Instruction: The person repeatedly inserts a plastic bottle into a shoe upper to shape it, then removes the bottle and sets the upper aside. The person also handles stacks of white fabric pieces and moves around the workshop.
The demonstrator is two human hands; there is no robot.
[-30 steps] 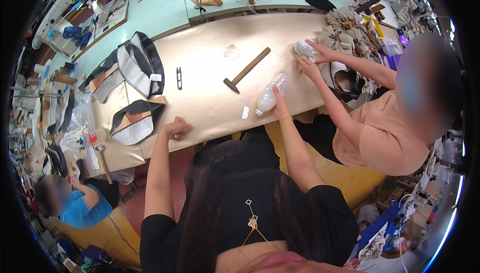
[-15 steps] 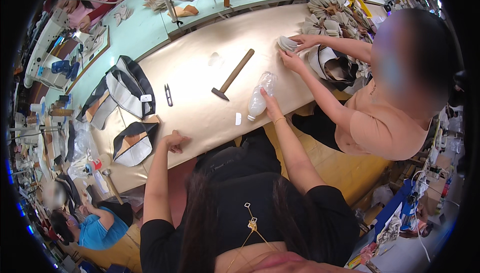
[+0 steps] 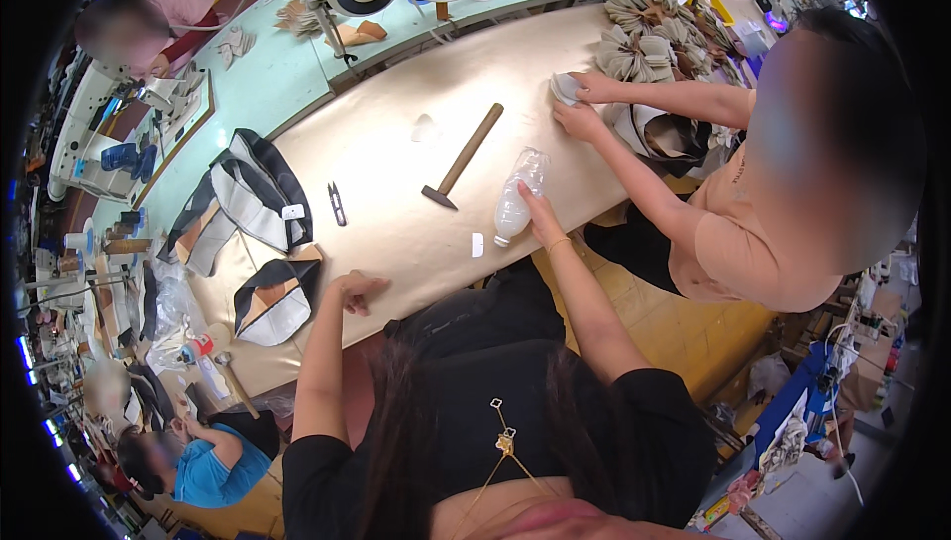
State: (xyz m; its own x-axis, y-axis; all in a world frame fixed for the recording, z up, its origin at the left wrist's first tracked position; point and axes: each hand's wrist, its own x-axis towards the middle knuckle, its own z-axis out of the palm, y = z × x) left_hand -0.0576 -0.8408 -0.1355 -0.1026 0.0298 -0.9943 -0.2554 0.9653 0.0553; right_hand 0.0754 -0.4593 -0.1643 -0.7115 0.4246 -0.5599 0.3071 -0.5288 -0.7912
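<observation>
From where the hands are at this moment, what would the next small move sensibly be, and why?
Probably closing the right hand around the clear plastic bottle and lifting it. The bottle lies on its side on the tan table, and the hand rests on it without a full grip. The left hand sits curled at the table edge, holding nothing visible.

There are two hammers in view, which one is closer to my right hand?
The wooden-handled hammer lying mid-table, just left of the clear plastic bottle your right hand touches. The other hammer lies far off at the table's left end.
</observation>
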